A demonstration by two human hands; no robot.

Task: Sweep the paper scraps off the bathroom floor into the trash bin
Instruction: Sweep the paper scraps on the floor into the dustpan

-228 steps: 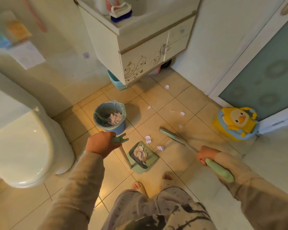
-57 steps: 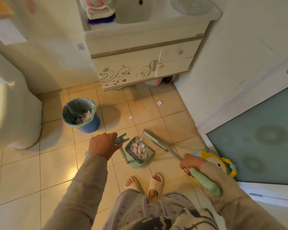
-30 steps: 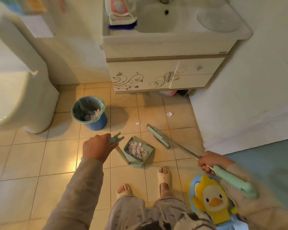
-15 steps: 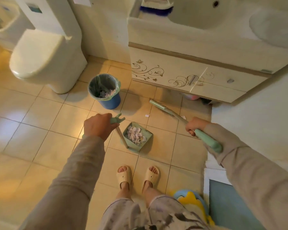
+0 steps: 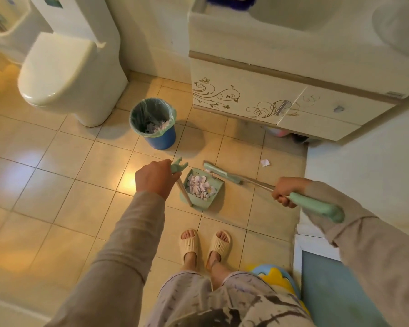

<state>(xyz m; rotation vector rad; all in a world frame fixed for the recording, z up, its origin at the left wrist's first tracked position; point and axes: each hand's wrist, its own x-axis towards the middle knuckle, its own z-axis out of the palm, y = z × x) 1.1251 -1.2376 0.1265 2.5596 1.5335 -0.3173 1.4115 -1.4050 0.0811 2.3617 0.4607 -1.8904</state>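
Note:
My left hand (image 5: 155, 178) grips the top of the green dustpan's upright handle. The dustpan (image 5: 214, 199) sits on the tiled floor and holds a heap of white paper scraps (image 5: 200, 186). My right hand (image 5: 285, 191) grips the broom's handle, whose green end (image 5: 316, 206) runs back along my forearm. The green broom head (image 5: 221, 173) rests on the floor at the dustpan's far right corner. One loose paper scrap (image 5: 265, 162) lies on the floor to the right, near the wall. The blue trash bin (image 5: 153, 123) with a clear liner stands beyond the dustpan, with scraps inside.
A white toilet (image 5: 64, 74) stands at the left and a sink cabinet (image 5: 269, 100) at the back right. A white wall (image 5: 364, 166) and door threshold close the right side. My slippered feet (image 5: 204, 244) stand behind the dustpan, with a yellow duck toy (image 5: 276, 277) by them.
The view has swung left and back, bringing the toilet into frame. The broom head has come in to the dustpan's rim. The small scrap near the dustpan is no longer visible; one remains near the wall.

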